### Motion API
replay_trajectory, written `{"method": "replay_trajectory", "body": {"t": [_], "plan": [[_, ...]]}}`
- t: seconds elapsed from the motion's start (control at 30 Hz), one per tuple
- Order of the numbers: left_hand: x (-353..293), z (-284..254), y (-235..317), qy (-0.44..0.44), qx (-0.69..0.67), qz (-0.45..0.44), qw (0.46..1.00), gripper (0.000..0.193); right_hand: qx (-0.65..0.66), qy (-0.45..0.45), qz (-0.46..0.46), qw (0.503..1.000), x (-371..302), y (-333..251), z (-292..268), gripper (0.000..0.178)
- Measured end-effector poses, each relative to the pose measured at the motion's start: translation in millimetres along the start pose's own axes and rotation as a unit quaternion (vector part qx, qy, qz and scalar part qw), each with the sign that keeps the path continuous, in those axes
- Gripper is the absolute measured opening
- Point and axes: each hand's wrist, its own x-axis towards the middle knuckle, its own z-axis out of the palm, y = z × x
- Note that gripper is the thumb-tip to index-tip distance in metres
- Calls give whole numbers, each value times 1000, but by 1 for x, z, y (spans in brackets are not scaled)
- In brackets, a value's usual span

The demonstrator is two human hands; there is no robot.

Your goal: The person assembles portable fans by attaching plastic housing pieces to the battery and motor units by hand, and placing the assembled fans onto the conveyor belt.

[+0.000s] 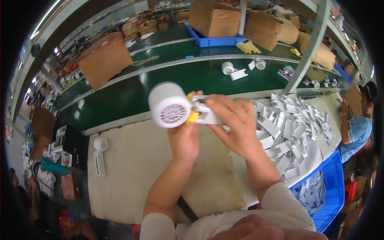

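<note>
Raised over the table is a white cylindrical housing (pixel 173 105) with a round slotted grille at its front end, slightly blurred. My left hand (pixel 185 142) is closed around its lower side, with yellow coverings on some fingertips. A white handle shell (pixel 209 117) meets the housing at its right side. My right hand (pixel 237 122) grips this shell, thumb below and fingers on top. Whether the two parts are locked together is hidden by my fingers. To the left on the table lies a similar white housing with a handle (pixel 100 154).
A large heap of white handle shells (pixel 286 128) covers the table's right side. More pieces fill a blue bin (pixel 334 192) below. Behind runs a green conveyor belt (pixel 132 94) bearing white assemblies (pixel 236 72). A metal post (pixel 310 52) stands right; a co-worker (pixel 356 124) sits beyond.
</note>
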Motion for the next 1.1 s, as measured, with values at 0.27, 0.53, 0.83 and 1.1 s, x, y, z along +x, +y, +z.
{"method": "replay_trajectory", "body": {"t": [0.27,0.53,0.83,1.1], "plan": [[-7,0,-13,22,110,57,992,45,18,-6,36,999,-5,-3,10,58],[-21,21,27,-43,37,122,991,38,355,-23,116,927,-9,12,-11,48],[-39,26,37,-55,58,63,995,37,362,65,60,928,-17,-10,-4,37],[-7,9,17,34,40,75,996,33,390,32,182,902,-31,12,32,32]]}}
